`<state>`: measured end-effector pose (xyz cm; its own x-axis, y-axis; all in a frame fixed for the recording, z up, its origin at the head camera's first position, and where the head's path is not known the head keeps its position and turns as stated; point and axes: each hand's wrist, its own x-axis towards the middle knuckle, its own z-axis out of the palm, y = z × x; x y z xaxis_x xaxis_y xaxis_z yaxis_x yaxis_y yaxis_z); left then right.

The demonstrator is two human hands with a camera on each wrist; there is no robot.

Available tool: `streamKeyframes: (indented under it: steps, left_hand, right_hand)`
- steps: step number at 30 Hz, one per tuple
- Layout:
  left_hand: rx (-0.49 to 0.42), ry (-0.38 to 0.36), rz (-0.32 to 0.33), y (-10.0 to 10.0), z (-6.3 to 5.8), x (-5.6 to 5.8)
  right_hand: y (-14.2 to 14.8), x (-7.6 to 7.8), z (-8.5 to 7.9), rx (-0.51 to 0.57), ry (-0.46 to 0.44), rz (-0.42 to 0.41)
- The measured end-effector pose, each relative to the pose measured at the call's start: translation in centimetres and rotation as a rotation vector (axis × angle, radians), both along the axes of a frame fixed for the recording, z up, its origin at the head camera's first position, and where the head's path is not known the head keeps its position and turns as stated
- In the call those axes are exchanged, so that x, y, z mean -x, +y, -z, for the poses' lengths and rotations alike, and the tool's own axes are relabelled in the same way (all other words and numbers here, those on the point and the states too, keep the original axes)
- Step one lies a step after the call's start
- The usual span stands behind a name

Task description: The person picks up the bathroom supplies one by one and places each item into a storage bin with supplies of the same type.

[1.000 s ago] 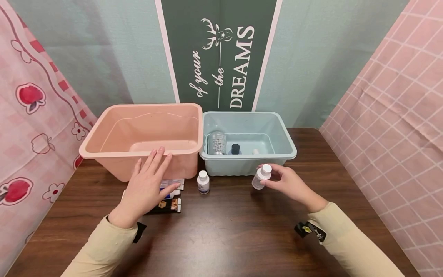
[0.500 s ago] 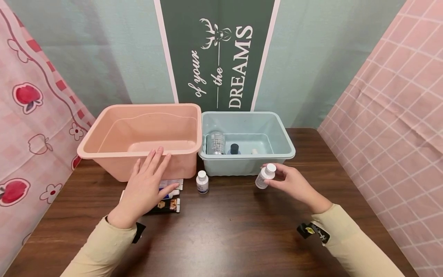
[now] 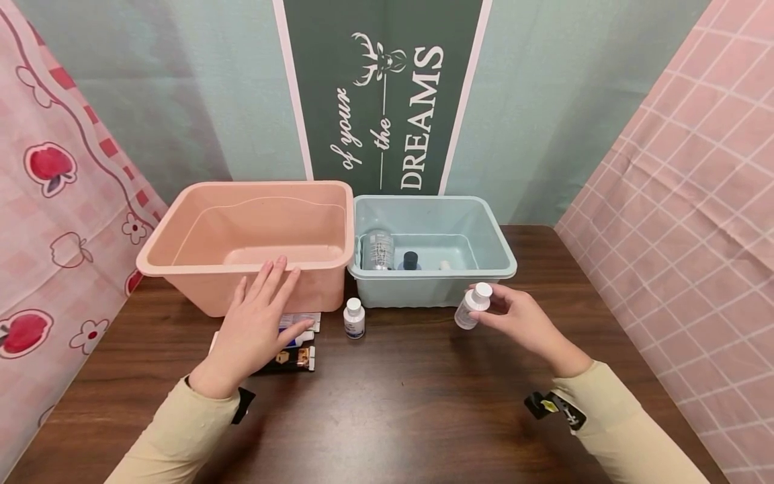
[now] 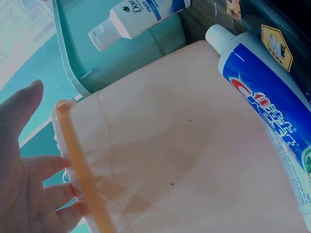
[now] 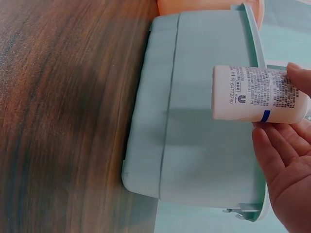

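Note:
My right hand point(image 3: 526, 326) pinches a small white capped bottle point(image 3: 467, 314) between thumb and fingers, tilted, in front of the blue bin point(image 3: 411, 290). In the right wrist view, dense small print and a blue mark show on the bottle point(image 5: 257, 94), which is off the table. My left hand point(image 3: 250, 339) has its fingers straight, with the fingertips at the front rim of the pink bin point(image 3: 326, 289). A second small white bottle point(image 3: 354, 318), marked Dove, stands upright on the table. Partly hidden under my left hand lie a blue and white toothpaste tube point(image 4: 265, 97) and a black tube point(image 3: 296, 359).
The two bins stand side by side at the back. Inside the blue bin are a clear bottle point(image 3: 379, 250) on its side, a dark-capped bottle point(image 3: 410, 261) and a small white cap point(image 3: 445, 265). Patterned cloths hang behind and at both sides of the brown table point(image 3: 387, 417).
My right hand has moved a little to the right with the bottle, which leans slightly more. My left hand and the standing bottle have stayed in place.

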<state>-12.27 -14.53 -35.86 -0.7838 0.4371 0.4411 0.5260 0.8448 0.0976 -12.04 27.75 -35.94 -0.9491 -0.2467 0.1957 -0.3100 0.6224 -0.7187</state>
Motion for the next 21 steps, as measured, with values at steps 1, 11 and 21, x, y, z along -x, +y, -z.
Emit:
streamKeyframes:
  steps: [1, 11, 21]
  left_hand:
    - [0.002, 0.000, 0.000, 0.0, 0.0, 0.0]
    - [0.010, 0.001, 0.000, -0.1, 0.1, 0.1]
    - [-0.002, 0.004, 0.004, 0.0, 0.1, 0.0]
  right_hand:
    - [0.0, 0.0, -0.1, -0.006, 0.004, 0.005]
    - [-0.2, -0.5, -1.1, -0.033, 0.016, 0.067]
    - [-0.1, -0.4, -2.1, -0.030, 0.000, 0.114]
